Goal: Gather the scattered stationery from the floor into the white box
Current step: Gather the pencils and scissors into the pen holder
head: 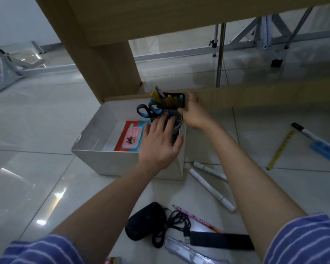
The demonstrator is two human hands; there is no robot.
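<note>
The white box (111, 159) sits on the tiled floor under a wooden desk. A red and blue booklet (131, 137) lies flat inside it. A dark pen holder (174, 111) stands in the box's right end, filled with blue-handled scissors (148, 110) and yellow pencils (156, 97). My left hand (160, 141) rests flat against the holder's near side, and my right hand (193, 113) presses its far right side. Both hands grip the holder between them. Two white markers (210, 187) lie right of the box, and a pink pencil (196, 219) lies nearer me.
A black mouse with coiled cable (145, 221), a black flat case (221, 241) and a clear ruler (185, 252) lie near my arms. A yellow ruler (280, 149), a black-capped marker (303, 131) and a blue item (326, 151) lie at right. A desk leg (107, 63) stands behind the box.
</note>
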